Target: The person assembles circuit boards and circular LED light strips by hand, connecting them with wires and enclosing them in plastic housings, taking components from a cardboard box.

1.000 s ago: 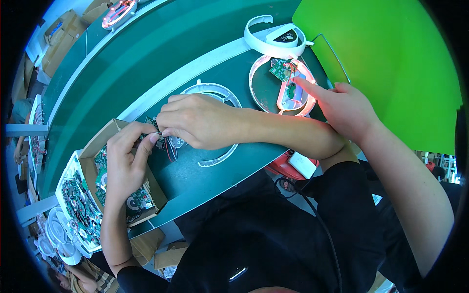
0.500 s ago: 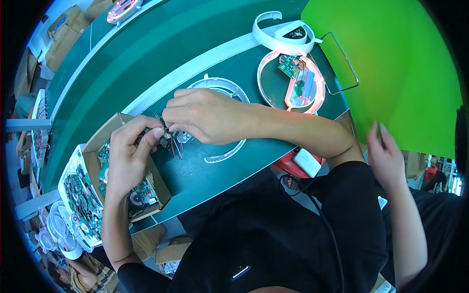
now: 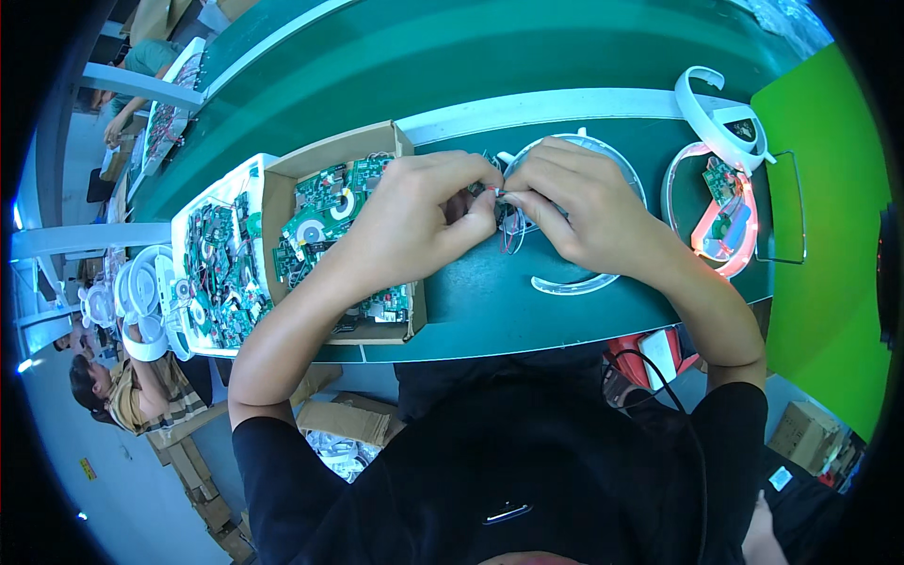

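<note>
My left hand (image 3: 433, 217) and my right hand (image 3: 584, 202) meet over the green table, fingertips almost touching. Both are closed in a pinch. Between them is a small circuit board (image 3: 504, 211), mostly hidden by the fingers, with thin red, white and dark wires (image 3: 514, 237) hanging below. A tiny pale wire connector (image 3: 498, 193) shows between thumbs and fingertips, on the right hand's side. Behind and below my right hand lies a white ring-shaped housing (image 3: 570, 285), partly covered. Left of my left hand stands a cardboard box (image 3: 411, 306) of green circuit boards (image 3: 325, 212).
A white tray (image 3: 256, 169) of more boards adjoins the box. On the right are a pink-lit ring housing (image 3: 744, 250) with a board and blue cell, a white curved housing (image 3: 699, 113), a wire stand (image 3: 803, 212) and a green panel (image 3: 829, 188). Other people work at the left.
The view has swung, so table things appear further right and more level. My hands stay together at the wired board, the right forearm less crossed over. Another person's hand has left the green panel.
</note>
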Motion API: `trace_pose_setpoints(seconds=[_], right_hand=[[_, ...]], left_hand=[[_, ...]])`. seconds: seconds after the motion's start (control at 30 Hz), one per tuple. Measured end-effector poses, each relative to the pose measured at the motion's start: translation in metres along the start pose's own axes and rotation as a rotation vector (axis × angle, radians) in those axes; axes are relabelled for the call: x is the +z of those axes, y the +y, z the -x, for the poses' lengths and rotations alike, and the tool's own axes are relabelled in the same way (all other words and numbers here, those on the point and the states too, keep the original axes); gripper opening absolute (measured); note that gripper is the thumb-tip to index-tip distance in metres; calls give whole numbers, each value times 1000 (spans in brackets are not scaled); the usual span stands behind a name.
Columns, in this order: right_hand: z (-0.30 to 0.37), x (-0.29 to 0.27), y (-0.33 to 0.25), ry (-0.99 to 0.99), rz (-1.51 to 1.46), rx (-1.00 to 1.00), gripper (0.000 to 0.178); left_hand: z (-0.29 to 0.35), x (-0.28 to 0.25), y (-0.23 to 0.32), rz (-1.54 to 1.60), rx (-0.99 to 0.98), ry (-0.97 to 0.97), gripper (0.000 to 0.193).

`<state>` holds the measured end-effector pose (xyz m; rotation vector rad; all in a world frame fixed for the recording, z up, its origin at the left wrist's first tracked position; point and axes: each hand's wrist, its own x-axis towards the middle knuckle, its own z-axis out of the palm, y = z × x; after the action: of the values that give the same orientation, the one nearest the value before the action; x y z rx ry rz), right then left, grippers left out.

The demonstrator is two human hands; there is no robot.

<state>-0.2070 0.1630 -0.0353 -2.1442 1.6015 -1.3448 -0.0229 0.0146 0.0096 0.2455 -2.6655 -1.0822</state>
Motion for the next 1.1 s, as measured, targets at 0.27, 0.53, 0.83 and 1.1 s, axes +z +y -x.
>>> trace_pose_setpoints(seconds=[0.27,0.53,0.83,1.1], right_hand=[[0,3,0,13,56,-84,12],[0,5,0,2,77,-93,15],[0,2,1,-9,-18,-41,11],[1,2,4,-44,-5,-29,10]], left_hand=[[1,9,-1,-105,15,70,10],[2,12,-4,-277,75,114,10],[3,11,-7,-331,119,136,11],[2,13,-4,-332,84,147,10]])
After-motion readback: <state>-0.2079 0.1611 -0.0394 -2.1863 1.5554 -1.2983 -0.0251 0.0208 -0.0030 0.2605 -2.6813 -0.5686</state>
